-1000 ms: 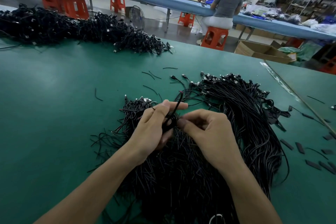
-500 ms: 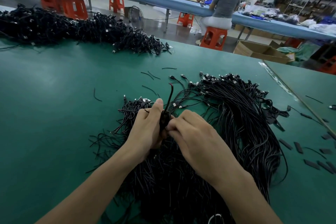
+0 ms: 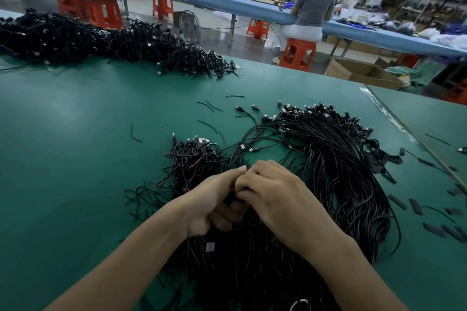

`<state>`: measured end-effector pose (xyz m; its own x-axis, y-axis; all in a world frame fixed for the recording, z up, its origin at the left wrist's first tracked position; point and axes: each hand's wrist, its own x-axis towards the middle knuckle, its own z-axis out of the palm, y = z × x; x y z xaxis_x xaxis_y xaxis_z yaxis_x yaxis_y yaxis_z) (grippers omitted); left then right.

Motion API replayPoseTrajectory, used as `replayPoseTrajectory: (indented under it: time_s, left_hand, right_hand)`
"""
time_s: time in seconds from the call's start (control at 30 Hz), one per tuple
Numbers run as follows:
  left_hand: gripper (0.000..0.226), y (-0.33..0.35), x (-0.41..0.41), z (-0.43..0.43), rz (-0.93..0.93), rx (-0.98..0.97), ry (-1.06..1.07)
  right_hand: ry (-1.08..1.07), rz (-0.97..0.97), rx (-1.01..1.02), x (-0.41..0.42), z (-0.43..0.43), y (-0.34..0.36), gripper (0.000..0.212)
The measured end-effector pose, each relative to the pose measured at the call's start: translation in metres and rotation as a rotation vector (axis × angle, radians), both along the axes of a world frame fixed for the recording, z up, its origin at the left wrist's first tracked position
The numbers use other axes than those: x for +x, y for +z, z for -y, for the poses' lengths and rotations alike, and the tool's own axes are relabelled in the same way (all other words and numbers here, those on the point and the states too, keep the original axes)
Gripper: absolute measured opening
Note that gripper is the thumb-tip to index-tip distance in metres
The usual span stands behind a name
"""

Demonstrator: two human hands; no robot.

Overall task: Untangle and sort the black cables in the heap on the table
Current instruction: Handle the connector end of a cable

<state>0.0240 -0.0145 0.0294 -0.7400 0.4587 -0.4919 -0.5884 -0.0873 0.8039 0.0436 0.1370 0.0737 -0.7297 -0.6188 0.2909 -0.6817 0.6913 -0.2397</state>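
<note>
A heap of thin black cables (image 3: pixel 252 247) lies on the green table (image 3: pixel 70 159) in front of me. A combed bundle (image 3: pixel 348 164) with plug ends curves away to the right. A smaller tangled clump (image 3: pixel 192 156) sits to the left. My left hand (image 3: pixel 214 204) and my right hand (image 3: pixel 275 199) meet above the heap, fingers curled, fingertips touching. Both pinch a small black cable piece that is almost wholly hidden between them.
A long second pile of black cables (image 3: pixel 106 43) runs along the table's far left edge. Short black offcuts (image 3: pixel 414 206) lie scattered at the right, near a seam (image 3: pixel 409 134) to the adjoining table. A person (image 3: pixel 312 7) sits on an orange stool beyond.
The cable end that stood up between my fingers is now folded down and hidden inside my hands. Both hands have closed tighter together and dropped slightly toward the heap.
</note>
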Motion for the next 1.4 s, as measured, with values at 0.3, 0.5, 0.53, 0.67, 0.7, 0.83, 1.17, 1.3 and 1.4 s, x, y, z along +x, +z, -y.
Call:
replayPoseTrajectory:
  time_s: [0.3, 0.5, 0.53, 0.67, 0.7, 0.83, 1.17, 1.3, 1.4]
  left_hand:
    - [0.028, 0.004, 0.009, 0.012, -0.395, -0.104, -0.381]
    - [0.024, 0.007, 0.013, 0.007, -0.388, -0.251, -0.409]
    - [0.027, 0.007, 0.013, 0.007, -0.386, -0.255, -0.413]
    - [0.045, 0.008, 0.012, 0.006, -0.387, -0.247, -0.404]
    - [0.046, 0.008, 0.012, 0.006, -0.389, -0.239, -0.408]
    - [0.033, 0.010, 0.012, 0.007, -0.402, -0.236, -0.442]
    - [0.017, 0.005, 0.009, 0.007, -0.412, -0.238, -0.348]
    - [0.016, 0.003, 0.011, 0.008, -0.359, -0.142, -0.319]
    - [0.014, 0.001, 0.010, 0.007, -0.235, 0.028, -0.221]
  right_hand:
    - [-0.099, 0.298, -0.114, -0.004, -0.010, 0.004, 0.002]
    - [-0.155, 0.281, -0.065, 0.001, -0.008, 0.006, 0.020]
    - [-0.151, 0.267, -0.053, 0.003, -0.007, 0.006, 0.019]
    - [-0.133, 0.180, 0.009, 0.008, -0.005, 0.010, 0.017]
    - [-0.126, 0.160, 0.023, 0.009, -0.005, 0.011, 0.016]
    - [-0.096, 0.139, 0.028, 0.013, -0.003, 0.016, 0.012]
    - [-0.014, 0.171, 0.114, 0.010, 0.002, 0.013, 0.017]
    - [0.002, 0.149, 0.148, 0.009, 0.002, 0.012, 0.023]
    - [0.003, 0.141, 0.139, 0.007, 0.000, 0.012, 0.026]
